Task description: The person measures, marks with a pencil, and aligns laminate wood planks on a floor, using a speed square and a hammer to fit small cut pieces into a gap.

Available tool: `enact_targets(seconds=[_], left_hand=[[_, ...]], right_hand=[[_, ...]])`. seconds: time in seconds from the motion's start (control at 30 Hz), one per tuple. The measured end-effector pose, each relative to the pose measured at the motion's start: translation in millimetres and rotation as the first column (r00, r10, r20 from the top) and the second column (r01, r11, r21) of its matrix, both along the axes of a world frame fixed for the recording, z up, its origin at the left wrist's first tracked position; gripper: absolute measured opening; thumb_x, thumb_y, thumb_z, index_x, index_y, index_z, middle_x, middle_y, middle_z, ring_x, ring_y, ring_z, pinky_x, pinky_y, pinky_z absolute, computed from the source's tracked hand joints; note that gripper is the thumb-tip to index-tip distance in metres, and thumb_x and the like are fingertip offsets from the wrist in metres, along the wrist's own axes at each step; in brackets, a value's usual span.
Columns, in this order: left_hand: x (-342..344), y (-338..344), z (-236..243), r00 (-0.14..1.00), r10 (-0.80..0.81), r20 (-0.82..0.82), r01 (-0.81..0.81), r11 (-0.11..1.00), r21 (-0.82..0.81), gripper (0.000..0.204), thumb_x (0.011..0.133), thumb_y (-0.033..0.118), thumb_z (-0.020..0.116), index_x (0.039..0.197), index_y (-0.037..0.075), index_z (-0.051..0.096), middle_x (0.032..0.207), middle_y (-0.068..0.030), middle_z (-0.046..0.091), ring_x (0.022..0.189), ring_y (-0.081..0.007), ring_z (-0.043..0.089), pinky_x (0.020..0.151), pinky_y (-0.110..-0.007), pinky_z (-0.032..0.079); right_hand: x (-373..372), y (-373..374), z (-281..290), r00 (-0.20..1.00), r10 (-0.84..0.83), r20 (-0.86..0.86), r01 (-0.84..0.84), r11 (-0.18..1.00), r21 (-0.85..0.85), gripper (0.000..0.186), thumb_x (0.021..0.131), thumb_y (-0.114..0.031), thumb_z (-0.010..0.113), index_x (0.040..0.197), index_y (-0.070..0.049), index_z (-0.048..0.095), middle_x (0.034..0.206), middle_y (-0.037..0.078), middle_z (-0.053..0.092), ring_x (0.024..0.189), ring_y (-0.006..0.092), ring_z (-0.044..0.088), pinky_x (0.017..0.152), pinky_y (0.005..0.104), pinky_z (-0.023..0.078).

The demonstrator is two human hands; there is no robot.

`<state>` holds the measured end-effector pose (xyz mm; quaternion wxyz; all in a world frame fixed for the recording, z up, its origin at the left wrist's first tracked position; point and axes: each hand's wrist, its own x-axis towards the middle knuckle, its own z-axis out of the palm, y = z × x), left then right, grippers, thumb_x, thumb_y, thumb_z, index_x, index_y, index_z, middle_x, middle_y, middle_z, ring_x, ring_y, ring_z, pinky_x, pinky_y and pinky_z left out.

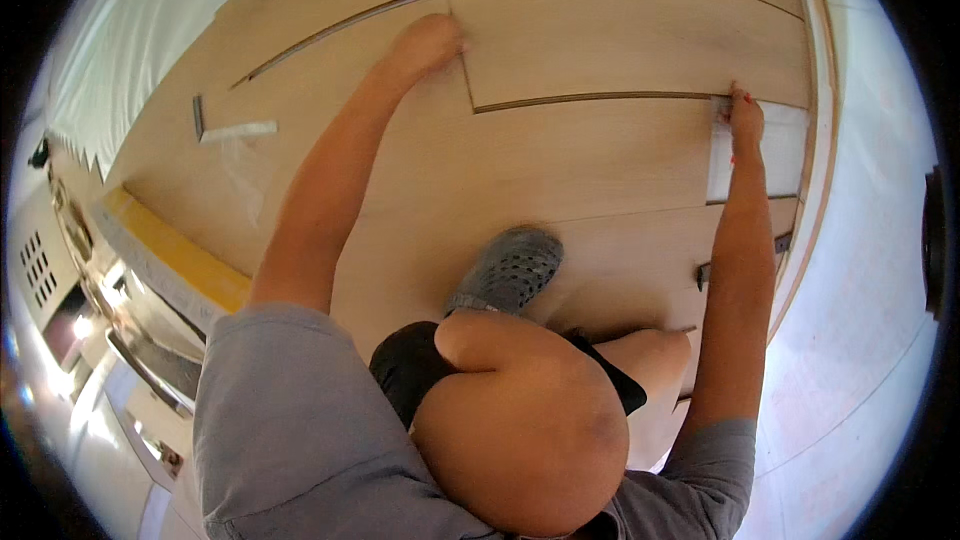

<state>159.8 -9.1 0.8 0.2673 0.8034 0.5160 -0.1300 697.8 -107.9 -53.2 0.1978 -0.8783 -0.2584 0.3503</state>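
A long light-wood floor plank (pixel 630 35) lies at the far side, a dark gap along its near edge. My left hand (pixel 430 43) is closed in a fist-like shape at the plank's left end, its fingertips mostly hidden at the seam. My right hand (pixel 744 128) is closed at the plank's near edge, close to the right border. Small spots of red show about its fingers; whatever it may hold is too small to make out. Beneath this hand, a pale rectangular gap (pixel 783 152) interrupts the wood planks.
A dark strip (pixel 345 30) lies along a seam at far left, near a small metal angle piece (pixel 198 118). White sheeting (pixel 130 50) covers the far left; a yellow-topped bar (pixel 185 250) lies nearer. My grey clog (pixel 510 265) rests on the planks. A dark bracket (pixel 703 275) sits by the right border.
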Motion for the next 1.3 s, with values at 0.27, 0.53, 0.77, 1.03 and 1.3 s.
enact_targets(seconds=[0.27,0.53,0.77,1.03,1.3], left_hand=[[33.7,4.7,-22.3,0.986,0.07,0.151,-0.083,0.993,0.079,0.035,0.089,0.036,0.068,0.096,0.002,0.064,0.093,-0.0212,0.067,0.091,-0.0409,0.064,0.077,-0.052,0.047],[46.1,-14.8,-13.5,0.897,0.306,0.319,-0.348,0.934,0.083,0.036,0.089,0.038,0.068,0.104,0.005,0.066,0.099,-0.0164,0.066,0.093,-0.0368,0.064,0.083,-0.05,0.05],[42.4,-59.6,-38.9,0.933,0.17,0.318,-0.334,0.738,0.586,0.045,0.095,0.037,0.06,0.133,0.012,0.061,0.131,-0.0086,0.056,0.118,-0.0323,0.052,0.102,-0.045,0.043],[36.3,-59.0,-36.2,0.997,0.041,0.068,-0.076,0.71,0.7,0.049,0.104,0.033,0.047,0.137,-0.002,0.052,0.14,-0.013,0.054,0.12,-0.0323,0.053,0.104,-0.048,0.042],[46.6,-53.2,-14.2,0.965,0.223,0.136,-0.26,0.867,0.424,0.051,0.1,0.039,0.049,0.142,0.011,0.051,0.148,-0.0091,0.045,0.132,-0.0363,0.043,0.111,-0.05,0.035]], right_hand=[[9.4,-1.9,27.6,0.912,0.364,0.189,-0.376,0.926,0.032,0.04,0.099,-0.036,0.051,0.104,0.0,0.067,0.074,0.008,0.063,0.062,0.019,0.062,0.056,0.0328,0.051],[-220.1,-40.3,120.3,0.692,0.393,-0.605,-0.194,0.909,0.369,0.054,0.104,-0.044,0.039,0.108,0.002,0.068,0.082,0.008,0.069,0.078,0.0176,0.067,0.071,0.0317,0.052],[-280.5,-51.0,118.3,0.637,0.629,-0.445,-0.411,0.766,0.495,0.03,0.099,-0.028,0.059,0.101,0.001,0.067,0.09,0.007,0.069,0.084,0.015,0.064,0.073,0.0301,0.051],[-304.8,-36.9,75.0,0.558,0.83,-0.004,-0.604,0.41,0.683,0.013,0.09,-0.015,0.067,0.096,-0.004,0.065,0.087,0.009,0.068,0.083,0.022,0.064,0.075,0.0343,0.05],[-308.0,-32.8,46.9,0.596,0.803,0.029,-0.657,0.466,0.592,0.012,0.082,-0.011,0.069,0.09,-0.005,0.062,0.084,0.011,0.066,0.079,0.0293,0.063,0.076,0.0391,0.049]])
